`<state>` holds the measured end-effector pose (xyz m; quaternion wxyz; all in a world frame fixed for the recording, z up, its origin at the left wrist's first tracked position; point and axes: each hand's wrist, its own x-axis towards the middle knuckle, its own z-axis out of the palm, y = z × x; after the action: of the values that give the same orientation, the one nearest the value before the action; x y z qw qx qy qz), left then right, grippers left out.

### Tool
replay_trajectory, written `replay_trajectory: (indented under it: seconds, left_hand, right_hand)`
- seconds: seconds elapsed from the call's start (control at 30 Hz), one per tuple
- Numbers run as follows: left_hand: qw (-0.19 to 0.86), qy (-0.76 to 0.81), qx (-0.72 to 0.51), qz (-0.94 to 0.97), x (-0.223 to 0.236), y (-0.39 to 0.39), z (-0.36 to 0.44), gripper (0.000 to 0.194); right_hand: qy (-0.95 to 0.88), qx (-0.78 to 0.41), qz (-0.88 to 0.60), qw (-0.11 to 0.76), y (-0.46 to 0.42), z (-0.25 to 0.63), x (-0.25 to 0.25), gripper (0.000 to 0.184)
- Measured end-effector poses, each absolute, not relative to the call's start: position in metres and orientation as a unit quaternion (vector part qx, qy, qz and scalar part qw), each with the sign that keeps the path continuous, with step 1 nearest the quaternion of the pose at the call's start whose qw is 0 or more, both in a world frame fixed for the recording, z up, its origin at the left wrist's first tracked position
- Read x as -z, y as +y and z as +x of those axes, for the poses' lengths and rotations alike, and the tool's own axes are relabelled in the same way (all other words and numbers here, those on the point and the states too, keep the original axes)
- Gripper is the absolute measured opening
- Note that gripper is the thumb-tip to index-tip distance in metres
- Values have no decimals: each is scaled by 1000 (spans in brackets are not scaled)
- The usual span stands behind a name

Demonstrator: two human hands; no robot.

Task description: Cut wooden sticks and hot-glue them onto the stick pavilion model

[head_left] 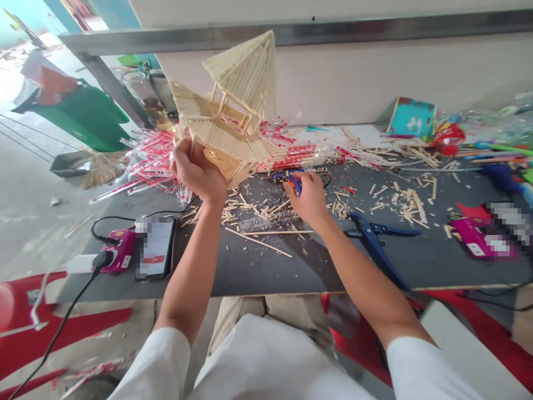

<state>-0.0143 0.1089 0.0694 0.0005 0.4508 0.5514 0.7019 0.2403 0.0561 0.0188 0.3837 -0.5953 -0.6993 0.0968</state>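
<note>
My left hand [200, 172] is closed on the lower edge of a model house [237, 119] built from thin wooden sticks, and holds it tilted above the table. The model has a pointed upper roof, small posts under it and a wider lower roof. Over the table's middle, my right hand [308, 197] has its fingers closed round a blue glue gun [296, 184], partly hidden by the hand. Loose sticks [266, 244] and a clear plastic piece [266, 223] lie just in front. To the right of my forearm rests a blue-handled cutter [375, 239].
Red-and-clear plastic wrappers [150, 161] pile up at the back left. A phone [155, 247] and a pink power socket [119, 250] with cords lie front left; another pink socket [474, 236] is at right. Stick offcuts [412, 205] litter the dark table [250, 275].
</note>
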Motion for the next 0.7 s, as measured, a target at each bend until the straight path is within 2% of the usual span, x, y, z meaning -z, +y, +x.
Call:
replay_trajectory:
  seconds: [0.07, 0.13, 0.23, 0.37, 0.47, 0.6, 0.7]
  left_hand:
    - [-67, 559, -707, 429, -70, 99, -2, 24]
    - [-93, 560, -701, 432, -70, 92, 9, 25]
    - [-91, 565, -701, 426, -68, 84, 25, 25]
    - [-90, 579, -712, 388, -63, 72, 44, 18]
    - [-73, 600, -711, 360, -61, 61, 56, 16]
    - [-51, 621, -700, 349, -53, 49, 65, 12]
    - [-45, 639, -687, 343, -43, 44, 66, 7]
  right_hand:
    - [-695, -221, -531, 432, 45, 226, -35, 43]
    - [-653, -364, -483, 456, 36, 209, -47, 54]
    - [-604, -455, -445, 480, 29, 187, -59, 62]
    - [-602, -391, -454, 528, 28, 174, -64, 50]
    - [-615, -320, -496, 523, 28, 171, -62, 44]
    - [-630, -251, -535, 503, 31, 171, -51, 45]
    - [-641, -252, -538, 487, 36, 172, -41, 48]
